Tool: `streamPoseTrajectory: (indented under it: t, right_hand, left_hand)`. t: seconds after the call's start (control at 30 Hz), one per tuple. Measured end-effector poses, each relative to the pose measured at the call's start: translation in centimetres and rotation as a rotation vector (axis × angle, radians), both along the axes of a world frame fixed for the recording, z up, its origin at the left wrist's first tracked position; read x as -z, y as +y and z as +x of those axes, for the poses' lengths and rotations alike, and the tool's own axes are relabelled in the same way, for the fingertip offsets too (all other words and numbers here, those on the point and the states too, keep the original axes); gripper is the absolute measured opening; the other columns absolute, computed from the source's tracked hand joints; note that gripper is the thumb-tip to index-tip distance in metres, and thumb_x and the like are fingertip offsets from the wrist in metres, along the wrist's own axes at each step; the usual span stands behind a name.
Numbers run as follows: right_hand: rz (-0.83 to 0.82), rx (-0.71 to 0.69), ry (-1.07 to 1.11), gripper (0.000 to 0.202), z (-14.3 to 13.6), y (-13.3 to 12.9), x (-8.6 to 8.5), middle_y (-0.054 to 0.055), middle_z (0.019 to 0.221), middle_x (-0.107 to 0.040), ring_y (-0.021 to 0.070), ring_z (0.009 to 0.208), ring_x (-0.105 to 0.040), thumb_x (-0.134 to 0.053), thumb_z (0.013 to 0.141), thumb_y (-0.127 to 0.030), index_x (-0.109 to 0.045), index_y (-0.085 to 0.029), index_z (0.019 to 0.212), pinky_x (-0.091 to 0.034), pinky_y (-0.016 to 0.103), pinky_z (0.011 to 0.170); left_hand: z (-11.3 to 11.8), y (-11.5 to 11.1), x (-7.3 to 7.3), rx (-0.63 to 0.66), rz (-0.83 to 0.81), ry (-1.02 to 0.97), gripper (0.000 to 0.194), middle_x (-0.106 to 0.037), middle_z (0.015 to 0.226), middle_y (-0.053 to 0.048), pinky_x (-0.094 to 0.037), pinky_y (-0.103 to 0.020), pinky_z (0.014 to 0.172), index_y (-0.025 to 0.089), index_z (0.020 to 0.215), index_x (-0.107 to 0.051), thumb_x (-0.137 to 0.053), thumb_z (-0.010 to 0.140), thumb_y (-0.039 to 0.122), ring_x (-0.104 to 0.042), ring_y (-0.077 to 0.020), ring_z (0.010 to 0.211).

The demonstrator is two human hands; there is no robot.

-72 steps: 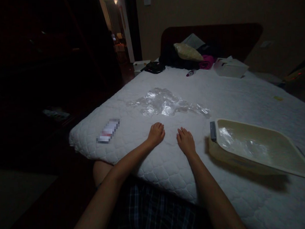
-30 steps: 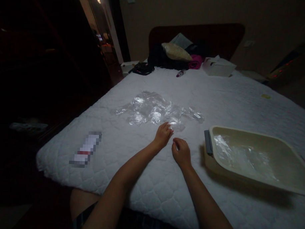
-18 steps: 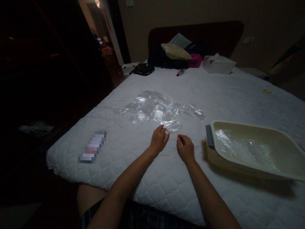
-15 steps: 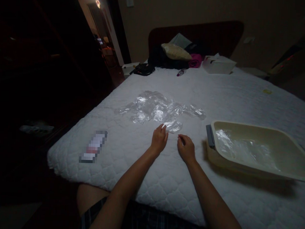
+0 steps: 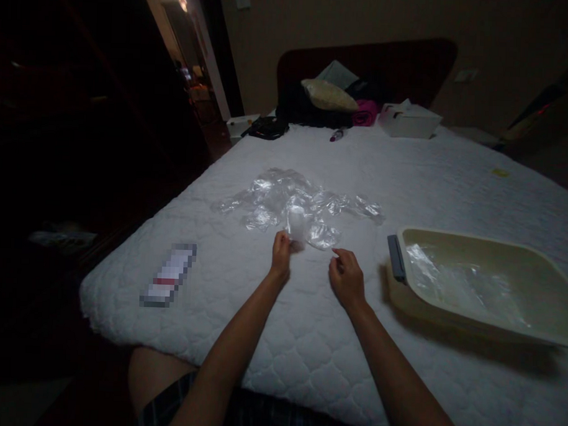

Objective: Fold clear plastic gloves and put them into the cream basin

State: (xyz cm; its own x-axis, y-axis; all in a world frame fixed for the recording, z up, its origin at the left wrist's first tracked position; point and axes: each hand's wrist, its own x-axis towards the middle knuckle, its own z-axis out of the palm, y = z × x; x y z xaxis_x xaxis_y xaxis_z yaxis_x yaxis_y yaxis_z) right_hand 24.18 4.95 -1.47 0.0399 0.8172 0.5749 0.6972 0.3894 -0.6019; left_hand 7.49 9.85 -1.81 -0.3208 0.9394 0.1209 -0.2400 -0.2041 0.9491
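Observation:
Several crumpled clear plastic bags (image 5: 285,188) lie in a loose heap on the white quilted bed. At the heap's near edge, my left hand (image 5: 281,255) is closed, pinching a piece of clear plastic bag (image 5: 297,221) that stands up from its fingertips. My right hand (image 5: 347,277) hovers low over the bed to the right, fingers loosely curled with a small gap at the thumb; nothing shows in it. Beside it is a cream plastic tub (image 5: 452,327) with a grey handle, holding flattened clear plastic (image 5: 472,285).
A pixelated phone-like object (image 5: 170,274) lies on the bed at left. Toward the headboard (image 5: 410,68) are a dark pile with a beige cushion (image 5: 330,95), a pink roll (image 5: 363,113), a white box (image 5: 408,121) and a black bag (image 5: 268,128). The bed's left edge drops into darkness.
My left hand has moved slightly left and closed, lifting a piece of plastic bag from the heap. My right hand has stayed nearly in place. The view has shifted slightly.

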Motion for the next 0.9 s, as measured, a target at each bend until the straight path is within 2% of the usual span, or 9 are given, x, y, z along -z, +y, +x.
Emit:
streamPoseTrajectory:
  t: [0.07,0.17,0.27,0.37,0.43,0.6,0.67,0.8,0.9]
  right_hand:
    - [0.019,-0.01,-0.083,0.024,-0.5,0.3,-0.5,0.008,0.095,-0.057,0.0172,0.085,-0.055,-0.041,0.085,-0.02,-0.054,-0.017,0.105,-0.045,0.029,0.075]
    - [-0.012,0.022,-0.257,0.028,-1.7,1.3,-1.0,0.008,0.097,-0.056,0.0173,0.081,-0.055,-0.042,0.086,-0.025,-0.052,-0.018,0.111,-0.044,0.027,0.067]
    - [-0.083,0.057,-0.423,0.026,-2.7,2.8,-1.1,0.009,0.102,-0.055,0.0183,0.082,-0.054,-0.046,0.084,-0.026,-0.054,-0.02,0.108,-0.041,0.025,0.06]
    - [-0.125,0.06,-0.523,0.016,-2.7,4.4,-0.9,0.007,0.091,-0.058,0.0185,0.083,-0.053,-0.044,0.084,-0.018,-0.059,-0.019,0.092,-0.039,0.025,0.062]
    - [-0.121,0.076,-0.532,0.018,-2.1,5.3,-0.6,0.007,0.086,-0.058,0.0185,0.082,-0.053,-0.042,0.084,-0.015,-0.059,-0.018,0.089,-0.039,0.026,0.065]
    - [-0.022,0.244,-0.356,0.022,0.2,6.7,0.2,0.01,0.095,-0.057,0.0203,0.088,-0.052,-0.041,0.084,-0.015,-0.059,-0.015,0.095,-0.042,0.03,0.075]
    - [0.0,0.267,-0.26,0.023,0.7,6.8,0.4,0.011,0.101,-0.056,0.0206,0.09,-0.052,-0.041,0.082,-0.015,-0.06,-0.015,0.096,-0.044,0.031,0.077]
    - [0.015,0.171,-0.052,0.028,0.3,5.8,-0.1,0.011,0.114,-0.05,0.0182,0.087,-0.054,-0.042,0.081,-0.016,-0.058,-0.017,0.103,-0.046,0.031,0.074]
    - [-0.032,0.053,0.184,0.023,-0.9,4.5,-0.8,0.009,0.1,-0.055,0.0152,0.074,-0.055,-0.045,0.081,-0.024,-0.058,-0.018,0.099,-0.047,0.031,0.068]
  left_hand:
    - [-0.7,0.7,0.2,0.058,-0.048,-0.278,0.021,-0.056,0.073,0.0,-0.045,-0.032,0.076,0.017,0.074,-0.05,-0.054,0.078,0.037,-0.057,-0.0141,0.073]
    - [-1.3,1.2,0.2,0.107,-0.128,-0.455,0.029,-0.06,0.07,-0.002,-0.047,-0.034,0.073,0.014,0.076,-0.053,-0.06,0.072,0.042,-0.061,-0.016,0.07]
    - [-1.5,0.9,0.0,0.14,-0.14,-0.437,0.031,-0.061,0.067,-0.002,-0.048,-0.032,0.071,0.013,0.074,-0.053,-0.064,0.069,0.041,-0.062,-0.0155,0.068]
    - [-1.6,0.2,-0.5,0.155,-0.132,-0.374,0.029,-0.059,0.063,0.001,-0.047,-0.026,0.065,0.015,0.067,-0.048,-0.07,0.063,0.034,-0.061,-0.0131,0.064]
    - [-1.6,-0.1,-0.7,0.165,-0.15,-0.351,0.03,-0.058,0.063,0.004,-0.046,-0.022,0.061,0.016,0.067,-0.046,-0.073,0.058,0.027,-0.059,-0.0098,0.059]
    - [-1.7,-0.2,-1.0,0.203,-0.203,-0.34,0.035,-0.058,0.071,0.004,-0.044,-0.02,0.06,0.017,0.085,-0.055,-0.073,0.054,0.017,-0.055,-0.0064,0.058]
    - [-1.7,-0.2,-1.0,0.22,-0.208,-0.333,0.036,-0.059,0.071,0.003,-0.043,-0.019,0.059,0.016,0.086,-0.057,-0.072,0.054,0.016,-0.055,-0.0066,0.059]
    - [-1.7,-0.3,-1.0,0.236,-0.24,-0.294,0.025,-0.056,0.064,0.004,-0.04,-0.019,0.052,0.016,0.075,-0.058,-0.071,0.054,0.018,-0.051,-0.0062,0.053]
    - [-1.7,-0.4,-1.1,0.242,-0.236,-0.268,0.021,-0.052,0.058,0.006,-0.035,-0.018,0.047,0.016,0.068,-0.056,-0.071,0.055,0.02,-0.044,-0.0044,0.046]
